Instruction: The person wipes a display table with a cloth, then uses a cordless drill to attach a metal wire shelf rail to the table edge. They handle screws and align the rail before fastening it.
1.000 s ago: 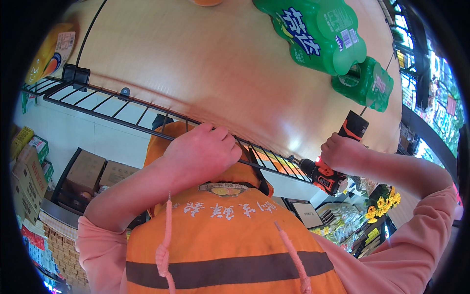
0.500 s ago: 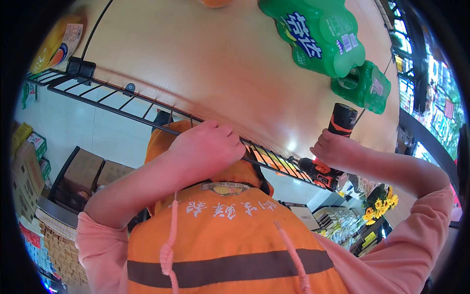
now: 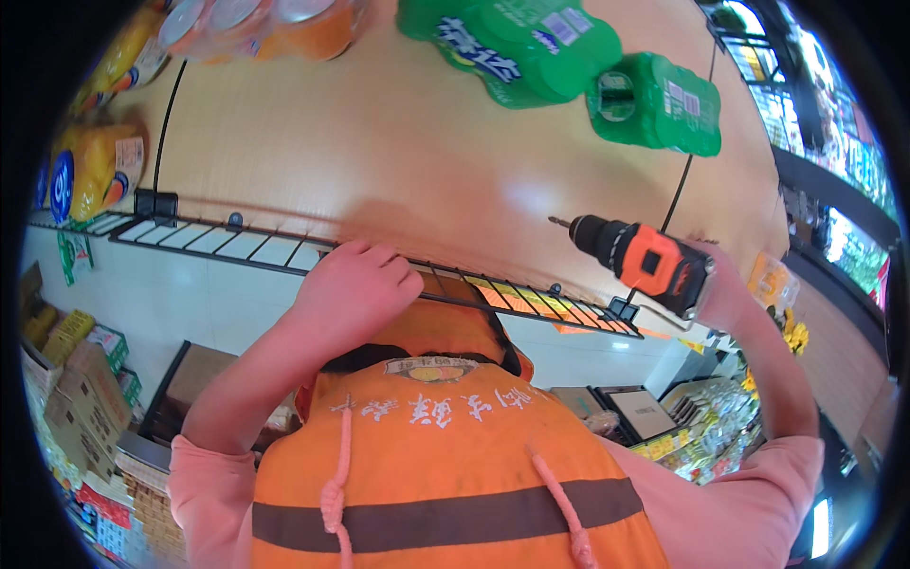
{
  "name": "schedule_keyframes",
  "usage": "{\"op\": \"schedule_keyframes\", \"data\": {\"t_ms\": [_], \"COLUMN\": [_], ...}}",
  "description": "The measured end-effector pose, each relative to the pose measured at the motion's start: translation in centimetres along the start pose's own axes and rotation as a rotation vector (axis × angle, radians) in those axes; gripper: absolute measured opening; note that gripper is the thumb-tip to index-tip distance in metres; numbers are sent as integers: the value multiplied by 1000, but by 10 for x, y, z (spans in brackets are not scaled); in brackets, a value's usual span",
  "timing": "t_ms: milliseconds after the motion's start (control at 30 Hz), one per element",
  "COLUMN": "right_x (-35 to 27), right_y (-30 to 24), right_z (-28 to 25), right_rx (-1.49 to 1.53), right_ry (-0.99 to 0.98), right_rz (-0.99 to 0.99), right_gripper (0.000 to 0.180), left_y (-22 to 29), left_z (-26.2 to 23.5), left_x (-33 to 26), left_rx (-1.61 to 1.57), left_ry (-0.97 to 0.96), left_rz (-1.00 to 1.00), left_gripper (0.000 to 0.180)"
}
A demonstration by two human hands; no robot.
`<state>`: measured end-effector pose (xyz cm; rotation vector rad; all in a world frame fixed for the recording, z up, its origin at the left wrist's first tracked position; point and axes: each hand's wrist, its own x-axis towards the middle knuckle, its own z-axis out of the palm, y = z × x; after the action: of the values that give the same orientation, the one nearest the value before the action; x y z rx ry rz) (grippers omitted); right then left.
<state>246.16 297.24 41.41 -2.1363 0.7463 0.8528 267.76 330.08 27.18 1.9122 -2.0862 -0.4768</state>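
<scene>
My left hand (image 3: pixel 358 287) is closed over the top of a black wire rail (image 3: pixel 256 248) along the front edge of a wooden shelf board (image 3: pixel 408 152). In my right hand (image 3: pixel 725 289) is an orange and black cordless drill (image 3: pixel 649 258), gripped by its handle, which the hand and the drill body mostly hide. The drill lies level above the right part of the board. Its bit (image 3: pixel 559 222) points left, apart from the rail. Small dark screw heads (image 3: pixel 235 220) and black clips (image 3: pixel 155 207) sit along the rail.
Green shrink-wrapped bottle packs (image 3: pixel 654 104) stand on the board at the back right. Orange drinks (image 3: pixel 313 28) and yellow bottles (image 3: pixel 109 166) are at the far left. Below the rail are cardboard boxes (image 3: pixel 90 408) on the left and packaged goods (image 3: pixel 701 427) on the right.
My right hand has moved right and swung the drill from upright by the rail to level over the board, bit leftward. My left hand stays on the rail; the view has shifted.
</scene>
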Motion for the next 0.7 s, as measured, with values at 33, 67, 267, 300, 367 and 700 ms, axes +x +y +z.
{"op": "schedule_keyframes", "data": {"t_ms": [33, 67, 267, 300, 367, 700], "right_x": [-16, -31, -113, -126, -149, -204], "right_y": [11, 21, 38, 33, 22, -100], "right_z": [8, 17, 93, 112, 152, 414], "right_rx": [122, 102, 924, 1025, 1237, 1947], "right_ry": [93, 199, 465, 566, 725, 1259], "right_rz": [-73, -199, 120, 131, 98, 226], "right_gripper": [49, 42, 49, 61, 76, 76], "left_y": [0, 0, 4, 3, 4, -15], "left_z": [0, -1, -15, -17, -21, -48], "left_x": [0, 1, 8, 10, 15, 33], "left_rx": [3, 7, 2, 7, -35, -329], "left_ry": [16, 30, -1, -38, -88, 87], "left_rz": [5, 14, 46, 50, 20, -5], "left_gripper": [11, 10, 16, 21, 24, 27]}}
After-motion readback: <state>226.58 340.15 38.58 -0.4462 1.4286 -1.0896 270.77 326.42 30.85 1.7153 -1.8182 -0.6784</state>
